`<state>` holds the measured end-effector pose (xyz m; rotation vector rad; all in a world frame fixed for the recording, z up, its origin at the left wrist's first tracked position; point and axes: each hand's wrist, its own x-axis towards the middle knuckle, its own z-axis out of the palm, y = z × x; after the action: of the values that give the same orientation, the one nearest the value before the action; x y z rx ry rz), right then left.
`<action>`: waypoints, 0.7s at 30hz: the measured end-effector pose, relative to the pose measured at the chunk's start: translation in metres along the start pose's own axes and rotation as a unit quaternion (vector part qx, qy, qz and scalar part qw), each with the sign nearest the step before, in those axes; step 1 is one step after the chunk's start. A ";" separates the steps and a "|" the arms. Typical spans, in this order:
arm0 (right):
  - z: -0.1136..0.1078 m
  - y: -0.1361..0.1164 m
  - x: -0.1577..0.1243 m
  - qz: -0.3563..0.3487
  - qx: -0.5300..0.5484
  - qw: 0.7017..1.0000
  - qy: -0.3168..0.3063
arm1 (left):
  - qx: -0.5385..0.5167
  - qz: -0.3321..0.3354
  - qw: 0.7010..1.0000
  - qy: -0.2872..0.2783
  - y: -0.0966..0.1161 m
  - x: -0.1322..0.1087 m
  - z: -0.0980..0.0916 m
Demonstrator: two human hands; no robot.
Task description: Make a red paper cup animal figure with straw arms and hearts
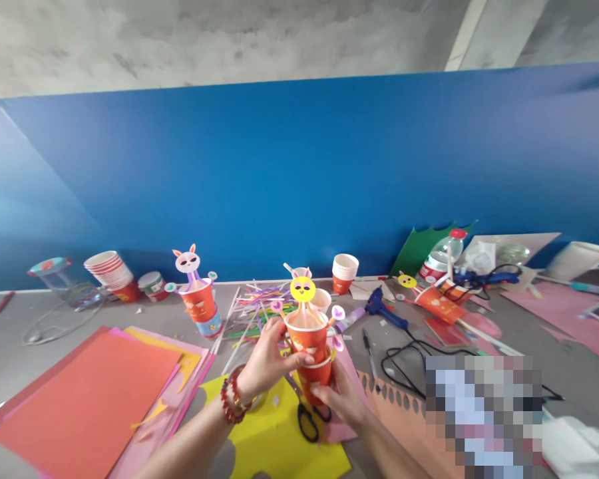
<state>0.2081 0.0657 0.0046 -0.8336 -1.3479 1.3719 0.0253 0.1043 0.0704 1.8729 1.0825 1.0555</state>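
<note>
My left hand [265,359] grips an orange-red paper cup [310,338], thumb across its front. A yellow paper rabbit face [303,289] rises from the cup on straws, with small round paper discs [338,313] out at the sides. Just beneath is a second red paper cup [315,380], its rim around the upper cup's base. My right hand [347,398] is wrapped round this lower cup. Below the hands, black-handled scissors [307,423] lie on yellow paper [279,432], their blades partly hidden.
On the left are orange paper sheets [84,399] and a finished-looking rabbit cup [198,303]. Loose straws [259,303] spread behind my hands. A blue glue gun [385,310] with black cable, a pen [368,351] and a tipped rabbit cup [439,303] lie right. Blue partition [279,186] stands behind.
</note>
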 end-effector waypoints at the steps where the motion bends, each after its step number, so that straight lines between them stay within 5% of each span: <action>1: -0.001 0.001 0.000 0.000 -0.001 1.000 -0.001 | 0.000 0.001 1.000 -0.007 0.001 0.000 0.000; 11: -0.005 0.008 0.000 -0.019 0.035 0.999 0.003 | -0.012 0.059 0.998 -0.018 0.004 0.004 -0.010; 15: -0.007 0.010 -0.002 -0.025 0.023 0.999 0.011 | -0.098 0.056 0.994 -0.014 -0.003 0.002 -0.008; 21: -0.005 0.009 -0.005 -0.031 0.007 0.999 0.019 | -0.229 0.016 0.968 -0.100 -0.012 -0.012 0.009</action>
<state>0.2126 0.0637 -0.0056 -0.7988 -1.3229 1.3106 0.0256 0.0967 0.0529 1.5822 0.6268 1.0083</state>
